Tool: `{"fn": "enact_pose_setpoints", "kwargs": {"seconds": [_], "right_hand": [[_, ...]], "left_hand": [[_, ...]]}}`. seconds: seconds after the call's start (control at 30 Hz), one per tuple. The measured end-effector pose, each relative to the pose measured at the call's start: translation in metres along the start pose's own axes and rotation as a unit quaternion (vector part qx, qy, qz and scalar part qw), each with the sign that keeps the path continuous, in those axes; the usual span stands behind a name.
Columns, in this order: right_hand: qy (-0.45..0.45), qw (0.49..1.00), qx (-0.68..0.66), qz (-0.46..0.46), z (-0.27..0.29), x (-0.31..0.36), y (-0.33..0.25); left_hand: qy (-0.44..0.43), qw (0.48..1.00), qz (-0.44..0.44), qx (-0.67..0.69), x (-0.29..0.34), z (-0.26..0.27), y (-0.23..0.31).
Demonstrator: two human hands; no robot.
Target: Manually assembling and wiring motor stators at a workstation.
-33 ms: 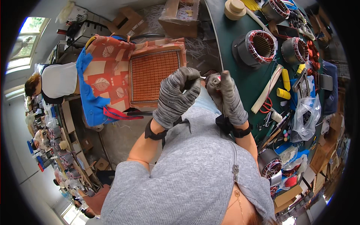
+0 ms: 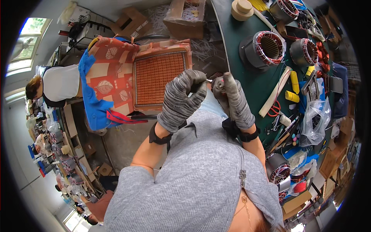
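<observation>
Sitting on the green table [image 2: 251, 83], stator housing [image 2: 262, 48] holds copper windings [image 2: 269, 45].

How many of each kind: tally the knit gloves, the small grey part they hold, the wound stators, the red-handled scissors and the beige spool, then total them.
Grey knit gloves: 2
Small grey part: 1
Wound stators: 4
Red-handled scissors: 1
Beige spool: 1
Total: 9

left hand [image 2: 181, 98] gloved, pinching wire | right hand [image 2: 235, 102] gripping small part [image 2: 218, 86] | both left of stator [image 2: 266, 48]
</observation>
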State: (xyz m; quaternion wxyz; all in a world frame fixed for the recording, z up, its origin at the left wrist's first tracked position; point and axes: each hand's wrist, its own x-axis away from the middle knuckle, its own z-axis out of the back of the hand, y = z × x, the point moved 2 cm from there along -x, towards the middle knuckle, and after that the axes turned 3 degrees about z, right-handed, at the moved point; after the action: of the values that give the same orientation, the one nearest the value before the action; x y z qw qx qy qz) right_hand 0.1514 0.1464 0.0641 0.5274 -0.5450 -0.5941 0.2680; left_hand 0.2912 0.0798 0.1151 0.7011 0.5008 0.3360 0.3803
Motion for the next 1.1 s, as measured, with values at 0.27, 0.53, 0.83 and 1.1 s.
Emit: {"fn": "enact_pose_setpoints", "kwargs": {"seconds": [0.27,0.53,0.83,1.1], "right_hand": [[-0.005,0.999,0.012,0.033,-0.006,-0.003,-0.007],[-0.022,0.997,0.057,0.043,-0.002,-0.011,-0.008],[-0.006,0.999,0.011,0.036,0.001,-0.013,-0.004],[-0.077,0.992,-0.101,0.0,0.001,-0.007,-0.002]], "left_hand": [[-0.03,0.988,-0.093,-0.123,-0.001,0.0,-0.005],[0.009,0.991,-0.084,-0.104,-0.005,-0.006,-0.006],[-0.019,0.99,-0.074,-0.117,-0.006,-0.008,-0.009],[-0.011,0.992,-0.067,-0.106,-0.006,-0.013,-0.009]]}}
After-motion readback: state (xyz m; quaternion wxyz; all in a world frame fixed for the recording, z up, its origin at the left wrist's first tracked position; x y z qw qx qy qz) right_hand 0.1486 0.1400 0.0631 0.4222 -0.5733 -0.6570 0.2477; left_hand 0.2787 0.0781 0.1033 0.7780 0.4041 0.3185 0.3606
